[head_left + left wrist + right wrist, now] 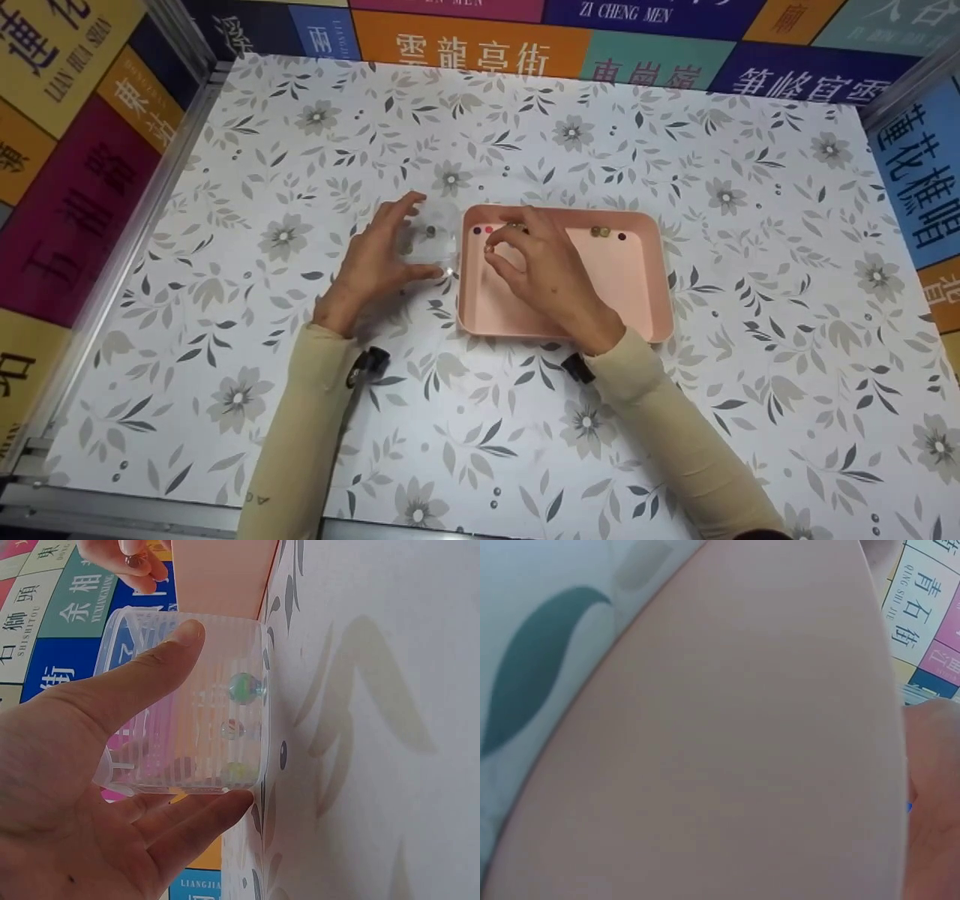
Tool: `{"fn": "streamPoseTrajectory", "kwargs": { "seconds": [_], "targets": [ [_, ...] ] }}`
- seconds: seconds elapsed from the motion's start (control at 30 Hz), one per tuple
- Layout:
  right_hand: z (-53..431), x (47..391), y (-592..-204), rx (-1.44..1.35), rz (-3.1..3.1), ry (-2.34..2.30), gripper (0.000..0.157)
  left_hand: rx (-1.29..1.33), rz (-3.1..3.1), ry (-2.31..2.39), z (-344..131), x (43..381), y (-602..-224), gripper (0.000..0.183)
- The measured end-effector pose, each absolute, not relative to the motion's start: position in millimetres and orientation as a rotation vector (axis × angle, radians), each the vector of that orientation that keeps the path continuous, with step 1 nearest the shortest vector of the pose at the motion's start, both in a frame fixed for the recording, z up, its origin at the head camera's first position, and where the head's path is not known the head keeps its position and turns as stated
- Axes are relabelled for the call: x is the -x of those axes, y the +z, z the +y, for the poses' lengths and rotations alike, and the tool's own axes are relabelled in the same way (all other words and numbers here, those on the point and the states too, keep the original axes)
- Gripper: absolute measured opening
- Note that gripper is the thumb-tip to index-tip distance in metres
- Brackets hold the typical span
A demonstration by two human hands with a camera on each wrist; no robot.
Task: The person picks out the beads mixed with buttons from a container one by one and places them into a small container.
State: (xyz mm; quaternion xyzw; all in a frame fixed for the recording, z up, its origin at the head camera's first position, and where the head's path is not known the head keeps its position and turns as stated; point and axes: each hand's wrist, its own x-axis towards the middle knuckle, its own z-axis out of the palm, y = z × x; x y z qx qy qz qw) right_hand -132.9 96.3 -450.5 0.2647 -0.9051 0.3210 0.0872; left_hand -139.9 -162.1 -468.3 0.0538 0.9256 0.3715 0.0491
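My left hand [367,259] holds a clear plastic box [206,757] upright on the table, thumb along one side and fingers along the other. Inside, low in the box, lie a green-blue marble [244,688], a clear marble with a coloured streak [232,729] and a yellowish marble [240,775]. Over the left part of a pink tray [619,289], my right hand [551,274] pinches a small brownish marble [489,249] between thumb and forefinger. In the right wrist view the tray's outer wall [727,727] hides most of this hand [937,795].
Along the tray's far side are a pair of greenish marbles [600,232], a dark round spot [622,236] and a red one [489,229]. The leaf-patterned tabletop [300,187] extends around the tray, with panels of coloured signs [472,49] behind it.
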Motion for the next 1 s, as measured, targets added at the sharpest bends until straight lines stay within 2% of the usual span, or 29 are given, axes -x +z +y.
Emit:
{"fn": "streamPoseTrajectory", "kwargs": {
  "seconds": [1.0],
  "targets": [
    [86.1, 134.5, -453.3, -0.829, -2.709, 0.938, 0.014, -0.201, 2.83, 1.14, -163.2, 140.5, -468.4, 0.107]
  ]
}}
